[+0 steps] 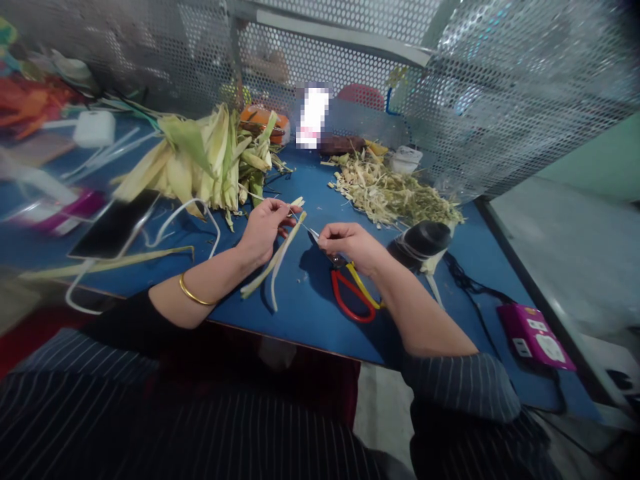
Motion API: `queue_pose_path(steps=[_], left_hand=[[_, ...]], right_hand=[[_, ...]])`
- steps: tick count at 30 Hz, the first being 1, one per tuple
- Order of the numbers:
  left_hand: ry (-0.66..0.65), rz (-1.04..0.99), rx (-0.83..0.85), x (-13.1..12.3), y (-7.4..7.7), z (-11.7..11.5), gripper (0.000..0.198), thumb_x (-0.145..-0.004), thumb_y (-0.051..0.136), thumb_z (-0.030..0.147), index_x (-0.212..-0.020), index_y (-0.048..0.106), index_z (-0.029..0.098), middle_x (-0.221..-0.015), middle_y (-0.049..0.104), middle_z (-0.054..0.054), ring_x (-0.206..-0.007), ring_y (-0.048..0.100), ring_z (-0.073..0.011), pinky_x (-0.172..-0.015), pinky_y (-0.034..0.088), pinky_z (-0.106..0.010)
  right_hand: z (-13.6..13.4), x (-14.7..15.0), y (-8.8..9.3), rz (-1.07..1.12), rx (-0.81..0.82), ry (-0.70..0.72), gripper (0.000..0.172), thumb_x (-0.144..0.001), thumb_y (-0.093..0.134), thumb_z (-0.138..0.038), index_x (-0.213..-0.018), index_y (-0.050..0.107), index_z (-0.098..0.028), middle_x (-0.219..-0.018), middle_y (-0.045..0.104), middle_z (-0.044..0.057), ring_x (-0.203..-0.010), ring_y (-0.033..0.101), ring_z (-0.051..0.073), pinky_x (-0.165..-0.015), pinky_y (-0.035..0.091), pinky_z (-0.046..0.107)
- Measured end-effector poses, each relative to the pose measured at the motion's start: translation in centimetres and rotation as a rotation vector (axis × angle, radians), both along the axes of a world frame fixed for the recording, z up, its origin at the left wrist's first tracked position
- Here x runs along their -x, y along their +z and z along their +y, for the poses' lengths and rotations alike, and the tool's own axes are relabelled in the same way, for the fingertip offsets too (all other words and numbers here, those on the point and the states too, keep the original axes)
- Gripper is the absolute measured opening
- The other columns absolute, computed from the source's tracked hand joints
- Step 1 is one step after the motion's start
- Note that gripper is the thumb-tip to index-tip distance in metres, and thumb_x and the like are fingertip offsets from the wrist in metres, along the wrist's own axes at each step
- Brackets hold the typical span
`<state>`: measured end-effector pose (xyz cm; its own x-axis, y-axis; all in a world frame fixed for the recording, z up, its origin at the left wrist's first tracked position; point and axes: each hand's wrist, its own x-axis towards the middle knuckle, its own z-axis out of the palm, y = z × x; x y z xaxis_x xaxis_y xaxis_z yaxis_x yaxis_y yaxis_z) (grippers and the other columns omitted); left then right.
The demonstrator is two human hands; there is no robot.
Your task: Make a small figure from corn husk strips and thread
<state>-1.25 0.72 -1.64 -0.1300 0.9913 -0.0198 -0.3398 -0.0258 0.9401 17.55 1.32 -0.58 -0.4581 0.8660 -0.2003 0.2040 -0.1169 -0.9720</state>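
Observation:
My left hand [270, 227] pinches narrow strips of corn husk [276, 263], whose long tails hang toward the table's front; a small pale tuft shows at the fingertips. From there a thin thread [301, 222] stretches toward my right hand [347, 243]. The fingers of that hand are pinched together at the thread's other end, though the exact grip is partly hidden. Scissors [353, 297] with one red and one yellow handle show beneath my right hand, their blade tip pointing at the left hand. Whether the hand also touches them I cannot tell.
A bundle of corn husks [200, 160] and a heap of husk scraps [390, 190] lie at the back. A phone [117, 223] with a white cable is at left. A dark spool-like object [423, 243] and a magenta power box [535, 333] are at right. Perforated metal panels [350, 47] stand behind.

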Motion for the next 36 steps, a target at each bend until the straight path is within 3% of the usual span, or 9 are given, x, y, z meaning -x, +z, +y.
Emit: queue_pose_path(steps=[3,6,8,14,22,29,33,36], left_hand=[[-0.057,-0.127,0.098,0.0,0.2,0.0,0.014,-0.085,0.052,0.01,-0.074,0.047,0.017,-0.072,0.06,0.001,-0.05,0.05,-0.0043,-0.042,0.03,-0.016],[-0.121,-0.136,0.095,-0.1,0.4,-0.3,0.015,-0.083,0.053,0.008,-0.073,0.047,0.016,-0.067,0.055,0.003,-0.047,0.047,-0.0035,-0.041,0.028,-0.016],[-0.206,-0.127,0.093,-0.3,0.5,-0.6,0.015,-0.083,0.055,0.009,-0.073,0.047,0.016,-0.065,0.053,0.004,-0.046,0.044,-0.0033,-0.041,0.028,-0.016],[-0.4,0.006,-0.002,-0.3,0.5,-0.9,0.015,-0.084,0.058,0.014,-0.076,0.047,0.018,-0.063,0.054,0.004,-0.046,0.047,-0.0053,-0.046,0.04,-0.019],[-0.356,0.249,-0.056,-0.3,0.3,-0.8,0.014,-0.085,0.055,0.011,-0.076,0.047,0.018,-0.06,0.054,0.003,-0.044,0.047,-0.0057,-0.044,0.044,-0.021],[-0.302,0.305,-0.115,-0.2,0.4,-0.7,0.01,-0.086,0.056,0.02,-0.08,0.048,0.017,-0.072,0.059,0.0,-0.053,0.05,-0.0068,-0.043,0.036,-0.019],[-0.209,0.417,-0.283,-0.1,-0.1,-0.3,0.008,-0.083,0.06,0.022,-0.08,0.055,0.016,-0.078,0.057,0.0,-0.065,0.051,-0.0083,-0.059,0.042,-0.021],[-0.184,0.447,-0.336,-0.2,-0.3,-0.2,0.006,-0.082,0.06,0.02,-0.079,0.057,0.016,-0.078,0.057,0.0,-0.071,0.051,-0.0099,-0.07,0.044,-0.024]], right_hand=[[-0.1,0.1,0.2,0.161,0.003,-0.004,0.014,-0.069,0.072,-0.025,-0.067,0.061,-0.017,-0.065,0.059,-0.002,-0.053,0.046,0.007,-0.048,0.034,0.021],[-0.2,0.7,0.1,0.425,0.005,-0.043,0.015,-0.07,0.072,-0.023,-0.068,0.058,-0.018,-0.097,0.065,0.002,-0.065,0.054,0.007,-0.057,0.042,0.022],[-0.4,1.1,0.0,0.571,0.029,-0.04,0.017,-0.074,0.071,-0.025,-0.071,0.056,-0.019,-0.104,0.065,0.002,-0.069,0.057,0.008,-0.06,0.044,0.022],[-0.9,1.7,0.0,0.585,0.046,0.035,0.019,-0.081,0.066,-0.029,-0.075,0.05,-0.021,-0.064,0.053,-0.004,-0.059,0.055,0.01,-0.059,0.043,0.024],[-1.2,1.7,0.5,0.35,-0.108,-0.046,0.022,-0.078,0.066,-0.034,-0.07,0.049,-0.021,-0.061,0.05,-0.005,-0.056,0.051,0.01,-0.061,0.042,0.026],[-1.5,2.2,0.3,0.472,0.116,-0.154,0.019,-0.076,0.068,-0.029,-0.073,0.053,-0.019,-0.058,0.045,-0.006,-0.053,0.048,0.007,-0.056,0.039,0.022],[-1.6,2.4,-0.2,0.483,0.25,-0.108,0.017,-0.074,0.07,-0.028,-0.083,0.063,-0.014,-0.055,0.041,-0.007,-0.05,0.043,0.006,-0.054,0.039,0.022],[-1.6,2.4,-0.2,0.443,0.207,-0.084,0.022,-0.073,0.071,-0.033,-0.084,0.066,-0.014,-0.053,0.037,-0.008,-0.048,0.04,0.006,-0.053,0.039,0.023]])
